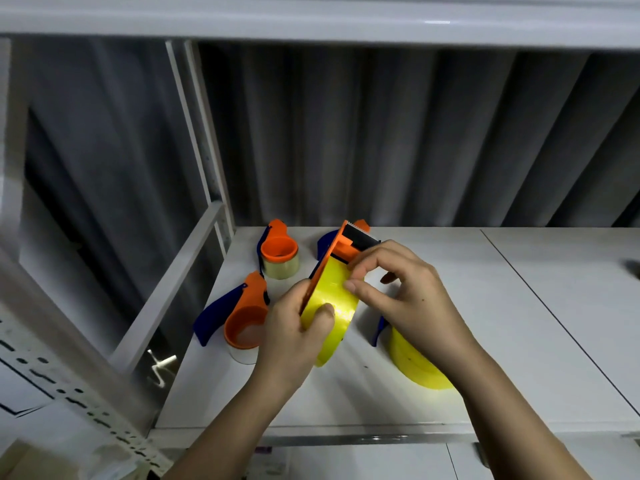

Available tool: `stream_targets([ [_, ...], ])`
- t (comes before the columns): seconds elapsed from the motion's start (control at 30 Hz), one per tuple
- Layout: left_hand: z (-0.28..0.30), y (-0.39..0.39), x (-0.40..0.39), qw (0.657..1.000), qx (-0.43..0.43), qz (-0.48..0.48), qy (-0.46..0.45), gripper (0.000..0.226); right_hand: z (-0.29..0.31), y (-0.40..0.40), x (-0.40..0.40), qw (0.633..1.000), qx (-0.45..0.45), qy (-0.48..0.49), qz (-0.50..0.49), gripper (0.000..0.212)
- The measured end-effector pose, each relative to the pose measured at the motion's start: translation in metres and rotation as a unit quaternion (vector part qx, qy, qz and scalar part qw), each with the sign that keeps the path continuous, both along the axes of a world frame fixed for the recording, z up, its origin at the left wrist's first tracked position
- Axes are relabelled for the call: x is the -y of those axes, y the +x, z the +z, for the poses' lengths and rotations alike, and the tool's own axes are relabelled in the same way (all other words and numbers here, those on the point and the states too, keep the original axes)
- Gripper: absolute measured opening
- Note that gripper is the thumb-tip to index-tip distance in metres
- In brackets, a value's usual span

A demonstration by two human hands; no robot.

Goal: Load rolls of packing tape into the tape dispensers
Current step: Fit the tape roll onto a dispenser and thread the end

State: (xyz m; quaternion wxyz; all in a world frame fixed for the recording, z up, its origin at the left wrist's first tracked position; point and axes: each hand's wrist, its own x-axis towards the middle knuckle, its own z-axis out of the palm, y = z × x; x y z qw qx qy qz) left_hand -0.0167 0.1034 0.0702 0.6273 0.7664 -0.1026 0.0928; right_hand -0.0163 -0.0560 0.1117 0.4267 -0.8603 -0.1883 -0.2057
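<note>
Gripped in the left hand (294,323) is a yellow tape roll (329,306) seated in an orange dispenser (341,249); the fingers are wrapped round the far side and the thumb is laid across the roll's face, apparently so that the roll is kept from turning while its end is worked. The dispenser is held tilted, its cutter end pointing towards 12 o'clock, which brings the roll's face up into plain sight.

At 9 o'clock from the held roll, two loaded dispensers are parked on the white table (519,323): a near dispenser (239,320) with a blue handle, and a far dispenser (277,252) at 11 o'clock. Both appear to carry clear tape and seem to have been set aside as finished.

The right hand (408,292) is closed in a pinch at the roll's upper edge, probably on the tape's free end, so that it can be drawn towards the black roller by the cutter. A second yellow roll (415,365) is lying at 4 o'clock, partly hidden beneath the right wrist, presumably kept within reach for another dispenser.
</note>
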Motion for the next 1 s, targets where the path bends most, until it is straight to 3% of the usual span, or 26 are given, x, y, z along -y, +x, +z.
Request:
stream_targets([
  [0.23,-0.001,0.000,0.004,0.999,-0.031,0.010,-0.029,0.043,-0.021,-0.003,-0.016,0.989,0.096,-0.029,-0.112,0.021],
  [0.37,-0.005,0.000,0.005,0.999,-0.037,0.019,-0.005,0.047,-0.023,-0.003,-0.019,0.984,0.094,-0.025,-0.149,0.013],
  [0.53,-0.008,-0.004,0.008,1.000,-0.019,0.009,0.023,0.043,-0.019,0.003,-0.015,0.983,0.007,0.120,-0.139,0.014],
  [0.9,-0.005,-0.010,0.008,1.000,0.000,-0.013,0.014,0.040,-0.019,0.019,-0.010,0.969,0.039,0.069,-0.234,0.019],
  [1.0,0.001,-0.013,0.009,1.000,0.001,-0.018,-0.003,0.039,-0.012,0.018,-0.009,0.948,0.111,-0.012,-0.297,0.022],
])
